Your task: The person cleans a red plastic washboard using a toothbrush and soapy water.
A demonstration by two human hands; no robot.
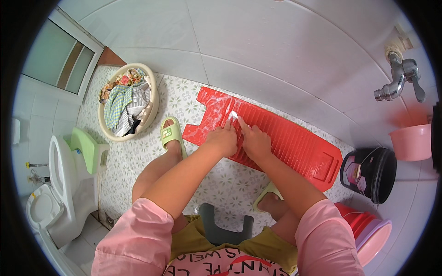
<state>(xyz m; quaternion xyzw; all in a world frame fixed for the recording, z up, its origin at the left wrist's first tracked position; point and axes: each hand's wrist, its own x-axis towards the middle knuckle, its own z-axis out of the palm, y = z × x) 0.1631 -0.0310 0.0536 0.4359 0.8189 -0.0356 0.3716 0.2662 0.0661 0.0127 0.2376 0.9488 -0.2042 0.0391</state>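
A red ribbed plastic washboard [293,145] lies on the floor before me, with whitish suds [215,103] across its notched left end. My left hand [222,139] is over the board, index finger extended and the other fingers bent. Beside it my right hand [256,141] points its index finger toward the same spot. A small white thing [234,114] lies at the fingertips of both hands; its kind is unclear. Whether either hand grips it is hidden by the fingers.
A cream basin [154,103] of clothes stands at left, near a green-and-white stool [84,150] and a toilet [62,179]. At right are a metal tap [397,81], a pink plastic container [411,143], a black bucket [369,174] and stacked basins [374,238]. Tiled wall [248,41] rises behind the board.
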